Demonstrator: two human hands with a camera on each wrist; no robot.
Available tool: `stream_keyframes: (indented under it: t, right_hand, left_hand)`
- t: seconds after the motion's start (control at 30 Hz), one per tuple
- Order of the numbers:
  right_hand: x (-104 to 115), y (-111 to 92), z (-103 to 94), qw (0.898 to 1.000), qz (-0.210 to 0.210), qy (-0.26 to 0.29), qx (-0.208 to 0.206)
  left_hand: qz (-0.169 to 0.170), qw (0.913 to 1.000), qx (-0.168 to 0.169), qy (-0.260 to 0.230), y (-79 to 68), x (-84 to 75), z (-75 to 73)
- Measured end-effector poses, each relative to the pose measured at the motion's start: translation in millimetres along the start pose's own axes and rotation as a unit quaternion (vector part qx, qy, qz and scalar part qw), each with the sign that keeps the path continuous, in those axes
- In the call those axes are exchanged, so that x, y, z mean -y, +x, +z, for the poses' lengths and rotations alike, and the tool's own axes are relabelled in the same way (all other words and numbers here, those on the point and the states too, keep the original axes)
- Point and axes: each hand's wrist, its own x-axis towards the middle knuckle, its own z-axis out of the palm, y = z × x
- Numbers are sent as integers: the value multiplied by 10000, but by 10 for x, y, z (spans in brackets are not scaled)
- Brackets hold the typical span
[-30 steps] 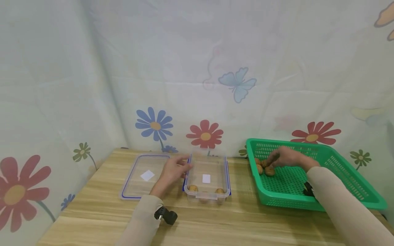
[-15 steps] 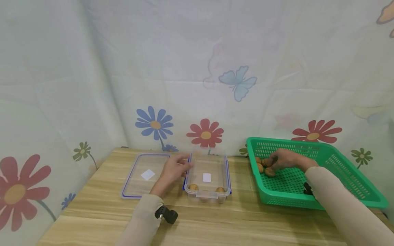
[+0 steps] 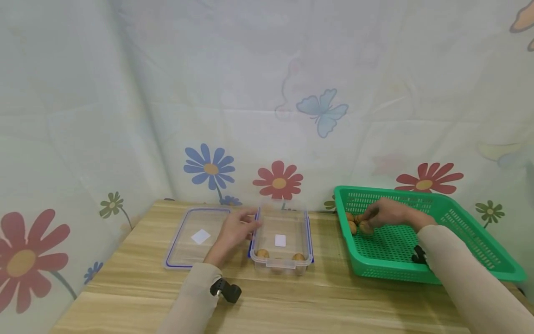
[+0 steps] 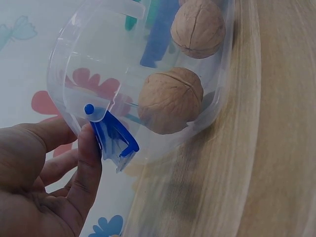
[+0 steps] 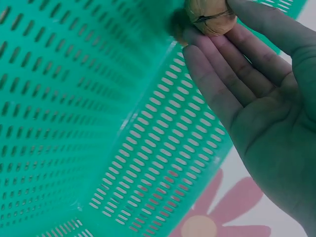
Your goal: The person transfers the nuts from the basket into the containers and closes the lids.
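One brown, ridged, round walnut [image 5: 211, 16] is pinched between the thumb and fingertips of the right hand [image 3: 387, 214], which reaches over the near side of a green plastic basket [image 3: 394, 269] with slotted walls. That nut sits inside the basket, close to its left end; whether it touches the basket floor I cannot tell. Several other walnuts [image 3: 352, 227] are bunched just beside it, against the left wall, partly covered by the fingers.

The left hand [image 3: 234, 228] rests its thumb and fingertips lightly against the left side of a clear plastic rectangular box [image 3: 280, 265], the fingers bent, relaxed and spread a little apart. Its left wrist view shows the fingertips beside a blue plastic latch [image 4: 116, 138] hinged on the box. At the near end of the box lie more walnuts [image 4: 170, 100], one in each corner and a blurred one between.

A white paper label [image 3: 280, 240] shows through the box. Left of it, partly behind the left hand, a clear lid with a blue seal [image 3: 183, 253] lies flat on the wood-grained desk [image 3: 288, 308].
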Motion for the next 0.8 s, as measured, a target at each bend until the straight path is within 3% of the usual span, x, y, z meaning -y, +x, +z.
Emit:
stream_keyframes:
  t: [0.33,0.8]
  right_hand:
    - [213,-157,-166,9965,-209,212,-781]
    - [696,-325,-331,9820,-322,252,-1845]
  left_hand:
    - [60,10000,10,-43,7,8,4]
    - [30,10000,-7,13,2,12,5]
